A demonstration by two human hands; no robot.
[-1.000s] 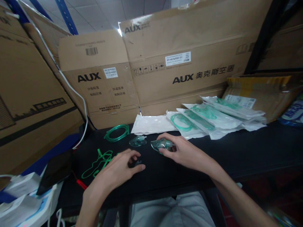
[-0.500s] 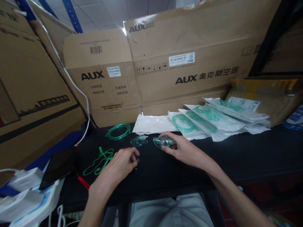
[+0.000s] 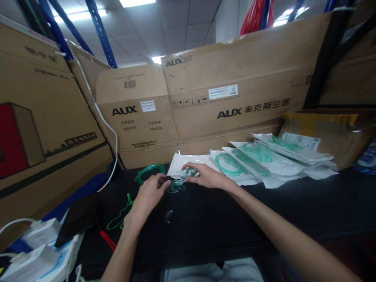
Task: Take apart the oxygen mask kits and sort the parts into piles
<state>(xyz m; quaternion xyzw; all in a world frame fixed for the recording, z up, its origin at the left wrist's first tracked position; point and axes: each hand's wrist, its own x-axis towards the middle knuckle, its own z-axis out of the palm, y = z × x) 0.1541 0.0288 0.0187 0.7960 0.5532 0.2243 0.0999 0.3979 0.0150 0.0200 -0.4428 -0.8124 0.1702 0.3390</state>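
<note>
In my right hand (image 3: 207, 176) is a clear oxygen mask (image 3: 188, 172), gripped between thumb and fingers over the edge of a flat white pouch (image 3: 176, 166). A second clear mask (image 3: 176, 186) lies just below it on the black table. At this mask's left side is my left hand (image 3: 151, 192), its thumb and forefinger apart and holding nothing visible. Nearer me lies a small clear curved piece (image 3: 168, 216). A green elastic strap (image 3: 117, 219) rests to the left, partly hidden by my left forearm. Behind that hand sits coiled green tubing (image 3: 149, 172).
Several white pouches with green tubing (image 3: 264, 156) overlap at the right. Cardboard panels (image 3: 205, 109) stand along the back. At left are a black phone (image 3: 78, 219), a white power strip (image 3: 55, 262) with plugs, and a red cord (image 3: 108, 239).
My right hand has carried its mask left and away from me, above the other mask. My left hand has moved off the small clear piece toward the lying mask. The view has tilted up.
</note>
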